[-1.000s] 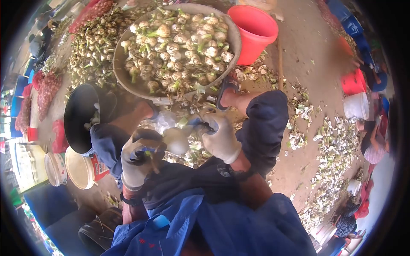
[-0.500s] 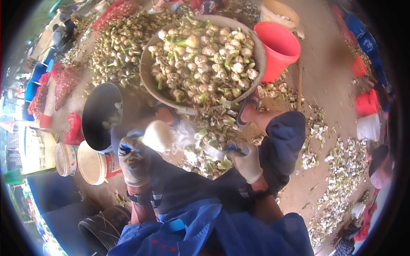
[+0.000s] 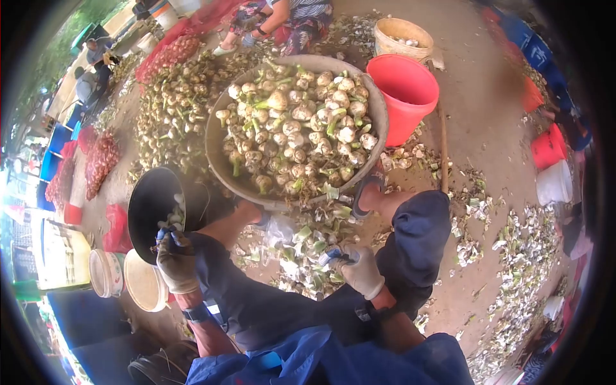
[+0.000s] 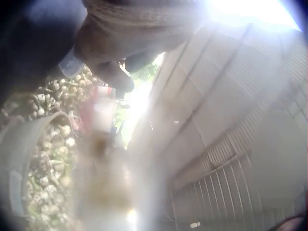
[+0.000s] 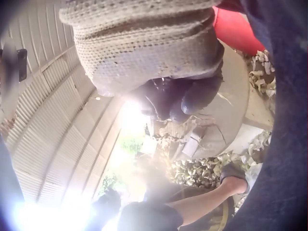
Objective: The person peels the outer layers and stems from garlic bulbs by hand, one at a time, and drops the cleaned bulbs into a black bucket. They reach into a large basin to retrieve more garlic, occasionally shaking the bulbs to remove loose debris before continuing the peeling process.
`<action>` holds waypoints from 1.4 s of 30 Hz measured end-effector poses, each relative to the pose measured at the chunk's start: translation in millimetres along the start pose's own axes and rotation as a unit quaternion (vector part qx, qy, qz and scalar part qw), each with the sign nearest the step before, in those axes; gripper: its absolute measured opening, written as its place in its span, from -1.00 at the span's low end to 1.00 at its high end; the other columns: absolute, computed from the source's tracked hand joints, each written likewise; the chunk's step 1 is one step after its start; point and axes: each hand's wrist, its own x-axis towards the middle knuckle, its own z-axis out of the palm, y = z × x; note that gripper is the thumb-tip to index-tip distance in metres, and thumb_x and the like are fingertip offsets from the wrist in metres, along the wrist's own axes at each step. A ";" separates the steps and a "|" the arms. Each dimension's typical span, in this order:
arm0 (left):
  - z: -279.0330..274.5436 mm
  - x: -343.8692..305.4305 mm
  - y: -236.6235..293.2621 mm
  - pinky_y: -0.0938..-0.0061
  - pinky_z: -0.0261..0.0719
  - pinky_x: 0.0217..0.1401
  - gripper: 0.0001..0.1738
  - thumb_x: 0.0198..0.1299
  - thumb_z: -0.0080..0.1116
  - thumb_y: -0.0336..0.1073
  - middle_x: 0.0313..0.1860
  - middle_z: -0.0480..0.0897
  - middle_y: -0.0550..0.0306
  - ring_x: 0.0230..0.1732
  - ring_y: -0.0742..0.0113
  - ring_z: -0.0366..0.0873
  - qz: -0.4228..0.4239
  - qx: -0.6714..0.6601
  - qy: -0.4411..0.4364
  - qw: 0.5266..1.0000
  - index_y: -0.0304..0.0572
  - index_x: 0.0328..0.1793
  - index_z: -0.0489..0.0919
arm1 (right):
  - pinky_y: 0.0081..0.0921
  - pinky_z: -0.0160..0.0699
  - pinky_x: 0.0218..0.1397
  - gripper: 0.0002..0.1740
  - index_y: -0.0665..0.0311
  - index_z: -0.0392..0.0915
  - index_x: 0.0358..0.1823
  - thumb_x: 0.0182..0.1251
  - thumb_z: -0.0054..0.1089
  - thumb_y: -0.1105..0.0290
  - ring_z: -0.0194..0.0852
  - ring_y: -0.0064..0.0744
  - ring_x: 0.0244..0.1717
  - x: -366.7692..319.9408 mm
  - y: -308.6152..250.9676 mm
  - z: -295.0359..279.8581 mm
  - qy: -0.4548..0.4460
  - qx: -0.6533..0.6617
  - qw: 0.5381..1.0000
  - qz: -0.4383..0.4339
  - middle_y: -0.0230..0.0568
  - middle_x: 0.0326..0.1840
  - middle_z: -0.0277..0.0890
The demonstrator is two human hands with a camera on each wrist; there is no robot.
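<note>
While pale garlic bulbs [image 3: 174,210] are lying inside a black bucket [image 3: 146,218], a seated worker's gloved left hand [image 3: 176,264] is hovering at the near edge of that bucket; whether its dark-tipped fingers are pinching anything, or touching the rim, the views are not making clear. Well apart from it, over the other thigh, the gloved right hand [image 3: 361,273] is holding its fingers curled around a small item [image 3: 330,256] too unclear to name. Between the 2 legs, green and white peelings [image 3: 308,256] are covering the ground beside a clear plastic bag [image 3: 279,230]. Just beyond the feet, a wide basin [image 3: 380,128] is bearing a heap of stemmed, soil-marked garlic [image 3: 289,128]. Right of the basin, a red bucket [image 3: 403,131] is standing near a wooden stick [image 3: 443,151], with a cream bucket [image 3: 387,46] sitting behind it and holding white pieces. On the basin's left, more garlic is lying in a pile [image 3: 170,115], and red mesh sacks [image 3: 101,165] are resting farther out. Beyond the basin, a 2nd person [image 3: 282,19] is sitting low, while corrugated panels [image 4: 216,91] are filling much of the left wrist view.
</note>
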 end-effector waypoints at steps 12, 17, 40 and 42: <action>180.6 67.1 -119.7 0.45 0.64 -0.05 -0.70 0.30 0.30 -0.37 -0.13 0.74 0.13 -0.14 0.33 0.69 -0.056 0.461 -0.334 0.821 -0.36 0.11 0.69 | -0.52 0.60 -0.19 -0.74 0.32 0.77 -0.04 0.33 0.47 0.33 0.63 -0.59 -0.29 26.2 0.4 0.9 -0.072 0.017 0.993 0.090 -0.25 -0.23 0.77; 248.9 145.2 -186.0 0.43 0.64 0.13 -0.44 0.21 0.45 -0.21 0.03 0.78 -0.11 0.00 0.29 0.72 0.158 0.690 -0.363 0.606 -0.38 0.27 0.63 | -0.43 0.63 -0.18 -0.69 0.28 0.76 -0.03 0.31 0.47 0.23 0.70 -0.43 -0.31 38.8 0.4 3.2 -0.091 0.009 0.986 0.138 -0.15 -0.25 0.75; 215.4 -19.3 -114.5 0.28 0.60 0.38 -0.17 -0.12 0.41 -0.53 0.26 0.66 -0.08 0.26 0.12 0.63 -0.242 0.210 -0.481 0.816 -0.41 0.43 0.50 | -0.48 0.67 -0.04 -0.53 0.43 0.64 0.19 0.49 0.32 0.17 0.70 -0.41 -0.08 34.6 -3.9 3.3 -0.094 0.403 0.891 0.188 -0.17 -0.02 0.73; 208.3 -67.7 -88.4 0.39 0.61 0.28 -0.34 0.08 0.42 -0.53 0.24 0.69 0.02 0.26 0.27 0.62 -0.286 0.286 -0.461 0.790 -0.32 0.39 0.58 | -0.41 0.74 -0.01 -0.48 0.44 0.53 0.30 0.54 0.25 0.15 0.73 -0.32 -0.01 29.0 -3.3 1.7 -0.122 0.551 0.817 0.115 -0.12 0.07 0.69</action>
